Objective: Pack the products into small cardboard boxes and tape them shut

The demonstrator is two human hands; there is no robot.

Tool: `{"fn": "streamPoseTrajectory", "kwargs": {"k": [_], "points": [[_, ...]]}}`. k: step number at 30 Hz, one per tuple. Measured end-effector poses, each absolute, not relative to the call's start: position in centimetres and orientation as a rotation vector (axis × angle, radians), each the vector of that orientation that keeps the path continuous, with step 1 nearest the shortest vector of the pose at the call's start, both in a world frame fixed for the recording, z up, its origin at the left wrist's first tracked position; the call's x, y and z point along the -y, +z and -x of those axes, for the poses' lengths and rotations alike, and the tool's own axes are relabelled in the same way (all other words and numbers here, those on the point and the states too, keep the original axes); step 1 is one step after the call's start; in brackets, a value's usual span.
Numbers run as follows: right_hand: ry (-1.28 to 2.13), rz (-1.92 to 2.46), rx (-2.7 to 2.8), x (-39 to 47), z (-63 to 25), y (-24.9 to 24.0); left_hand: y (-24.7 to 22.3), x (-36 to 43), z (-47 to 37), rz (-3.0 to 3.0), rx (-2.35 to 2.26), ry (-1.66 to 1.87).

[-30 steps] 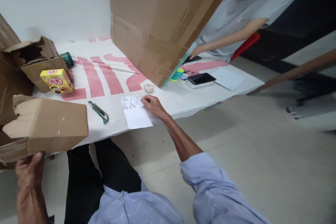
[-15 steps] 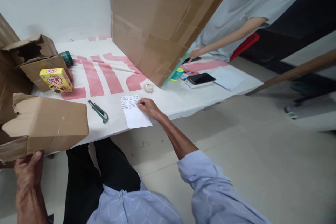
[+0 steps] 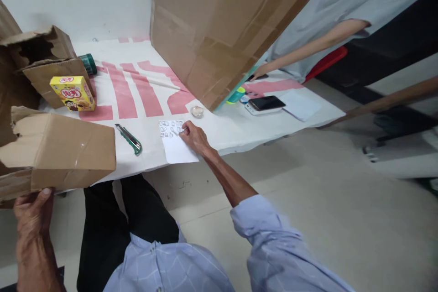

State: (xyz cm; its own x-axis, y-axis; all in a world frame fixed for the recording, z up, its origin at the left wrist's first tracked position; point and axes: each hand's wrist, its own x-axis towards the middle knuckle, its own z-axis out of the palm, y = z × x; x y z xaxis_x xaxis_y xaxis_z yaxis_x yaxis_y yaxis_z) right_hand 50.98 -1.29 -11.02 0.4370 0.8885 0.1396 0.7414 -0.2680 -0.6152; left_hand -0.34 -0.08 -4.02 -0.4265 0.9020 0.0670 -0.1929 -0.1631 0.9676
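Observation:
At the lower left, my left hand [image 3: 34, 212] grips the bottom edge of an open cardboard box [image 3: 75, 150], thumb on the outside and the other fingers mostly hidden beneath. My right hand [image 3: 194, 138] is over the upper right part of a white sheet of paper [image 3: 178, 150], its thumb and forefinger pinched together. Whatever is in the pinch is too small to make out. Several small dark-outlined shapes cover the paper's top part. Between box and paper lies a green utility knife [image 3: 129, 139], touched by neither hand. A small clear round object [image 3: 197, 111] rests just beyond the right hand.
A yellow snack box [image 3: 73, 94], a green cylinder [image 3: 89, 64] and another torn carton [image 3: 56, 73] stand at the back left. A large cardboard panel [image 3: 205, 32] divides the table. Past it are a phone [image 3: 267, 102], a tape roll [image 3: 236, 95] and a co-worker's hand [image 3: 262, 70].
The view has shifted slightly. My right hand's pinched fingers have moved a little up and away over the paper. My left hand keeps its grip on the cardboard box.

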Motion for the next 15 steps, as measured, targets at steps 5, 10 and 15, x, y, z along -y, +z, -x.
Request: {"fn": "streamPoseTrajectory", "kwargs": {"k": [5, 10, 15], "points": [[0.234, 2.062, 1.466, 2.0, -50.6, -11.6, -4.1, 0.0, 0.5, -0.878, -1.271, 1.709], [0.186, 2.049, 1.448, 2.2, -50.1, -12.1, -4.3, 0.0, 0.4, -0.889, -1.266, 1.711], [0.180, 2.045, 1.383, 2.3, -49.5, -12.1, -4.2, 0.4, 0.4, -0.906, -1.259, 1.693]]}}
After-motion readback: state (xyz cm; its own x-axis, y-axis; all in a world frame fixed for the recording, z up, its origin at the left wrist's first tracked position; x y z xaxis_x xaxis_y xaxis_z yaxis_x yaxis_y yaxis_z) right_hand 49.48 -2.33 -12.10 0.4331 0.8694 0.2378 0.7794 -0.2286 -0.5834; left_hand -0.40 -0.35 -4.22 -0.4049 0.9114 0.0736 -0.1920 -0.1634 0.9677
